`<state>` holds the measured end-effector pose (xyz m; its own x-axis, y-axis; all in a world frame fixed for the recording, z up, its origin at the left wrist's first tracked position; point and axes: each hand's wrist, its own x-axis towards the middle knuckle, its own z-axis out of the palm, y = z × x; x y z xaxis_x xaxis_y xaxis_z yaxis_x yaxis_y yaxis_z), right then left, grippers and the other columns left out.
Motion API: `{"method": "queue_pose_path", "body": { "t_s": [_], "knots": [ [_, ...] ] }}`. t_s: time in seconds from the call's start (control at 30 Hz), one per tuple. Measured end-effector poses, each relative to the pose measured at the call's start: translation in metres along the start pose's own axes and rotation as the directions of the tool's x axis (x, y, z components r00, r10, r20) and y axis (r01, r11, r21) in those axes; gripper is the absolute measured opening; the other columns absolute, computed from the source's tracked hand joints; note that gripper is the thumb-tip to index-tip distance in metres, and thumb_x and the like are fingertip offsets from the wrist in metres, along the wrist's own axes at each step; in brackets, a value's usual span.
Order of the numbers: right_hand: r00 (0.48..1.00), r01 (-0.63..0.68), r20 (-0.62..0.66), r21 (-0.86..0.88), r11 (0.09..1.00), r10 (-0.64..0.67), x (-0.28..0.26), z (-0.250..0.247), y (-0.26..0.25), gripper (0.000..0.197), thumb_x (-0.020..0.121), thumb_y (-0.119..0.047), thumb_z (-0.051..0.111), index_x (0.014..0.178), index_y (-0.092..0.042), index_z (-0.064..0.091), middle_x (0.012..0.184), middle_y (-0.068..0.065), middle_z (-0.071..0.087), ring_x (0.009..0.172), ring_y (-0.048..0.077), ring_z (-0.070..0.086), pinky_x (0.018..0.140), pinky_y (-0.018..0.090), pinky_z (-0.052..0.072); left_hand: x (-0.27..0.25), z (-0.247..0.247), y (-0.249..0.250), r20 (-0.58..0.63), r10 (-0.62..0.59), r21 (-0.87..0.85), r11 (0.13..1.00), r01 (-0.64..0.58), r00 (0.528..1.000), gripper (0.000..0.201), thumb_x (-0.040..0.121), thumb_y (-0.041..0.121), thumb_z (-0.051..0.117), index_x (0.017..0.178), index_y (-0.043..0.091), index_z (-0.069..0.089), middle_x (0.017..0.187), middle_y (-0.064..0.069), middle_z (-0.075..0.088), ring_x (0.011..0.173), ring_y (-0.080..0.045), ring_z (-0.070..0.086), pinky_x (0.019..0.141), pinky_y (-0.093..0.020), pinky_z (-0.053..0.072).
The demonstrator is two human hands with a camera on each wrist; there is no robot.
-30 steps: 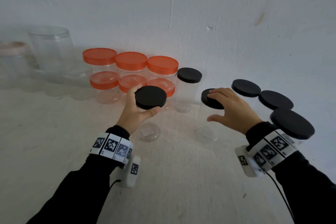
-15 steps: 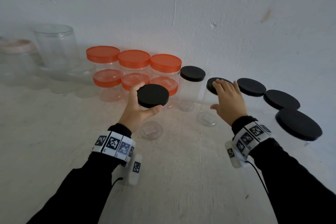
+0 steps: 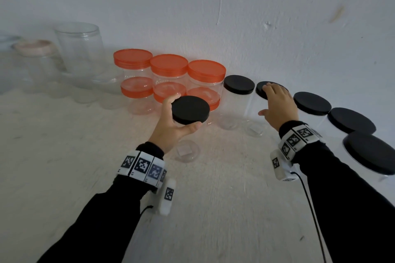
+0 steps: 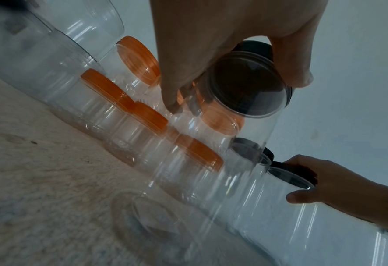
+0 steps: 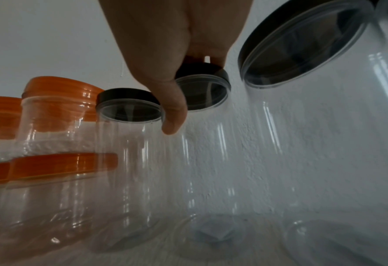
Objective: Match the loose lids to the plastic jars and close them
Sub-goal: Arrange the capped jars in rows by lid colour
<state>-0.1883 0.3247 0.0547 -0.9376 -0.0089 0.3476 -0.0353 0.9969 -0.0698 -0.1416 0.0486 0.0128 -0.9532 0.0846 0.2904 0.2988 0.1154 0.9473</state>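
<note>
My left hand [image 3: 186,112] grips a black lid [image 3: 192,109] from the side, and the lid sits on top of a clear plastic jar [image 3: 187,149] standing in front of the orange row. From below, the left wrist view shows the left hand [image 4: 234,86] curled round that lid [image 4: 252,84] at the jar's mouth. My right hand [image 3: 268,100] lies over the black lid [image 3: 261,89] of a second clear jar [image 3: 254,126] near the wall, with its thumb down the side. In the right wrist view the right hand [image 5: 188,93] curls over this lid [image 5: 204,95].
Orange-lidded jars [image 3: 168,66] are stacked two high against the wall [image 3: 235,6]. A black-lidded jar [image 3: 239,87] stands beside them. Three more black-lidded jars [image 3: 312,103] run to the right edge. Open clear jars [image 3: 79,49] and a pink-lidded one [image 3: 34,48] stand far left.
My right hand has pushed its black-lidded jar away from me into the row at the wall. My left hand has stayed on its lid and jar.
</note>
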Motion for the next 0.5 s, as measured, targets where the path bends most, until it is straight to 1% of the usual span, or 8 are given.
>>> {"method": "queue_pose_path", "body": {
  "t_s": [0.03,0.1,0.23,0.33,0.43,0.5],
  "knots": [
    [1.0,-0.008,-0.001,0.009,1.0,0.008,0.0016,0.0007,0.0002,0.073,0.075,-0.011,0.075,0.137,-0.002,0.038,0.143,0.014,0.039,0.133,0.031,0.033,0.111,0.038,0.023,-0.0001,-0.0004,-0.0006,-0.001,0.002,0.003,1.0,-0.002,1.0,0.093,0.054,0.05,0.073,0.131,0.027,0.028,0.134,0.001,0.038,0.125,-0.015,0.039,0.104,-0.032,0.038],
    [1.0,-0.015,-0.002,0.022,1.0,0.015,0.0037,0.0017,0.0005,0.072,0.074,-0.01,0.075,0.136,-0.002,0.039,0.14,0.014,0.041,0.131,0.031,0.035,0.11,0.038,0.025,-0.0003,-0.0003,-0.0008,-0.002,0.009,0.006,1.0,-0.009,1.0,0.094,0.052,0.053,0.071,0.131,0.027,0.028,0.134,0.0,0.038,0.125,-0.015,0.039,0.104,-0.031,0.038],
    [1.0,-0.009,-0.011,0.042,0.999,0.01,0.0053,0.0021,0.0003,0.068,0.074,-0.009,0.075,0.133,0.0,0.041,0.137,0.015,0.043,0.129,0.032,0.037,0.109,0.038,0.026,0.0,0.0003,-0.0009,-0.007,0.013,0.006,1.0,-0.013,1.0,0.093,0.055,0.048,0.074,0.132,0.025,0.029,0.132,0.001,0.039,0.125,-0.015,0.039,0.103,-0.029,0.038],
    [1.0,-0.001,-0.017,0.037,0.999,0.002,0.0056,0.0028,0.0002,0.066,0.075,-0.008,0.074,0.132,0.001,0.043,0.136,0.015,0.044,0.128,0.032,0.038,0.108,0.038,0.026,0.0001,0.0004,-0.0008,-0.006,0.016,0.0,1.0,-0.016,1.0,0.092,0.054,0.049,0.074,0.131,0.026,0.029,0.132,0.002,0.038,0.124,-0.014,0.04,0.102,-0.029,0.038],
    [1.0,0.008,-0.022,0.043,0.999,-0.007,0.0058,0.0035,0.0005,0.066,0.074,-0.008,0.075,0.131,0.001,0.043,0.136,0.016,0.044,0.127,0.032,0.038,0.108,0.038,0.026,0.0005,0.0006,-0.0008,-0.01,0.019,0.01,1.0,-0.019,1.0,0.086,0.061,0.036,0.074,0.133,0.022,0.029,0.132,0.002,0.038,0.124,-0.014,0.039,0.1,-0.024,0.038],
    [1.0,0.013,-0.026,0.057,0.998,-0.012,0.0063,0.0052,0.0007,0.067,0.074,-0.007,0.075,0.132,0.002,0.043,0.137,0.016,0.043,0.129,0.033,0.037,0.109,0.038,0.025,0.0007,0.0011,-0.0004,-0.011,0.018,0.009,1.0,-0.018,1.0,0.085,0.062,0.034,0.072,0.134,0.021,0.028,0.132,0.001,0.038,0.123,-0.014,0.039,0.098,-0.021,0.038]
  ]
}}
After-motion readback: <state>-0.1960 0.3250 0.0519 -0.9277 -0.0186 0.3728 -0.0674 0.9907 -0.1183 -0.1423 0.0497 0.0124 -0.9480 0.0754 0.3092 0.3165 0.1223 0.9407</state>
